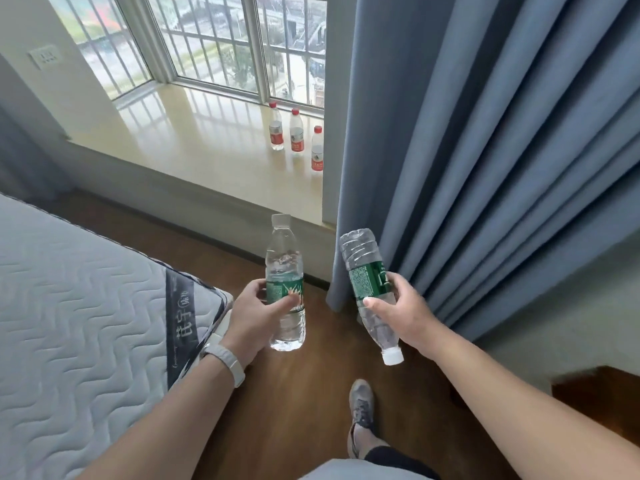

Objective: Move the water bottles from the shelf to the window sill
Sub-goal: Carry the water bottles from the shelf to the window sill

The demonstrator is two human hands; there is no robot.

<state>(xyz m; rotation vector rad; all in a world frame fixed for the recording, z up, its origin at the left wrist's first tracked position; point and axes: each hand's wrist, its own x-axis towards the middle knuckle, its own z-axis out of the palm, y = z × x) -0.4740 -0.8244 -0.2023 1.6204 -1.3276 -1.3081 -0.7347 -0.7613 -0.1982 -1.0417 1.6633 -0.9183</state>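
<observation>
My left hand [254, 317] grips a clear green-labelled water bottle [282, 258] around its label, upright, white cap up. My right hand [401, 310] grips a second green-labelled bottle [363, 265] upside down and tilted, its white cap pointing down toward me. Both are held over the wooden floor, short of the cream window sill [194, 143]. Three red-capped, red-labelled bottles [296, 131] stand upright on the sill's right part, beside the curtain. No shelf is in view.
A blue curtain [485, 150] hangs at the right, covering the sill's right end. A quilted mattress [76, 306] fills the left. Wooden floor [294, 393] lies between them, with my shoe [362, 407] on it. Barred windows back the sill.
</observation>
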